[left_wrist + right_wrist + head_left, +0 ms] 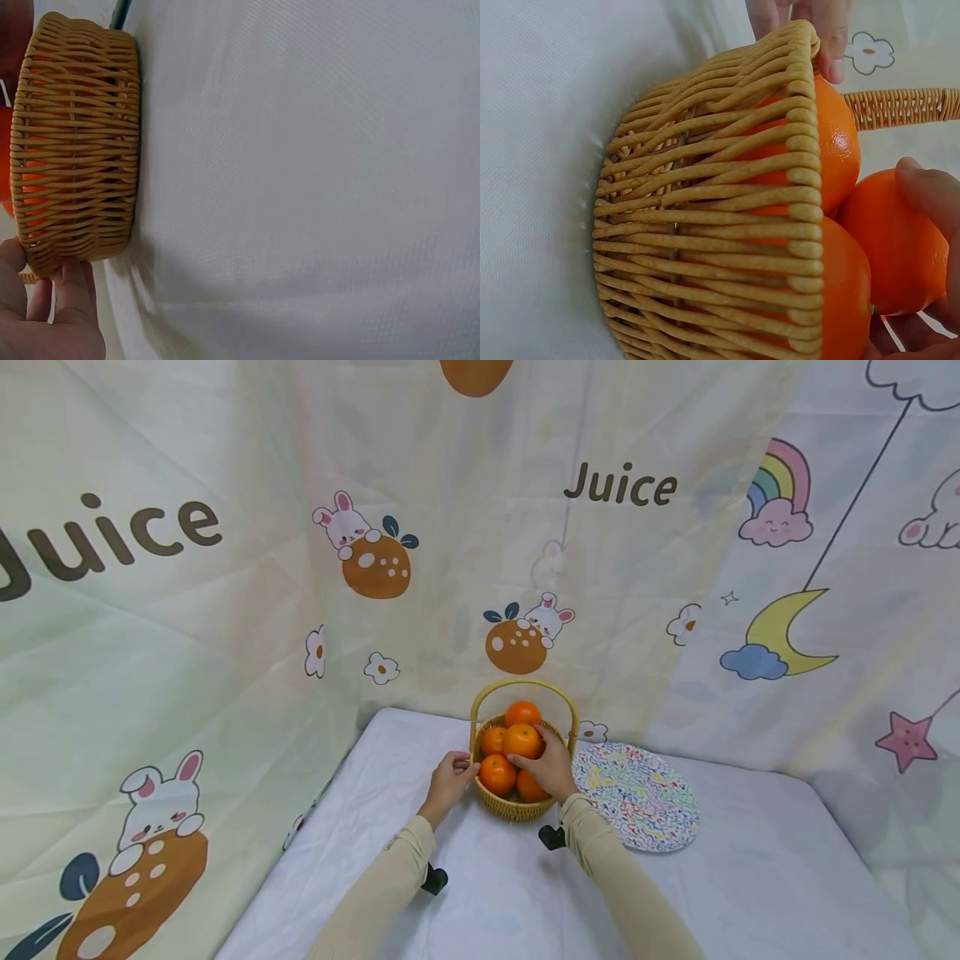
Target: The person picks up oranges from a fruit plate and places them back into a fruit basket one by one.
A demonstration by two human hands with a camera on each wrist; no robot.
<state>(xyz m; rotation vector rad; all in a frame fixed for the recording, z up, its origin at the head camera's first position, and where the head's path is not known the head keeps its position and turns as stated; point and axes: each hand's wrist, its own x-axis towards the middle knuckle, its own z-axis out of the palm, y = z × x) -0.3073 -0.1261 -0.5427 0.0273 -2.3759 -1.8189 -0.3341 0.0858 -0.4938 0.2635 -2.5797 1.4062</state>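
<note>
A wicker basket (517,811) with an arched handle stands on the white cloth, holding several oranges (497,775). My right hand (551,766) grips the top orange (522,741), thumb on one side and fingers on the other; it rests above or against the others. In the right wrist view that orange (892,240) sits beyond the woven rim, touching its neighbours. My left hand (452,783) pinches the basket's left rim near the handle's foot. From the left wrist, the thumb lies at the rim and the fingers (73,289) press the woven wall (82,150).
A round, multicoloured speckled mat (637,797) lies right of the basket. Printed fabric walls (450,543) rise behind the table and at both sides. The white tablecloth (510,893) spreads in front, under my forearms.
</note>
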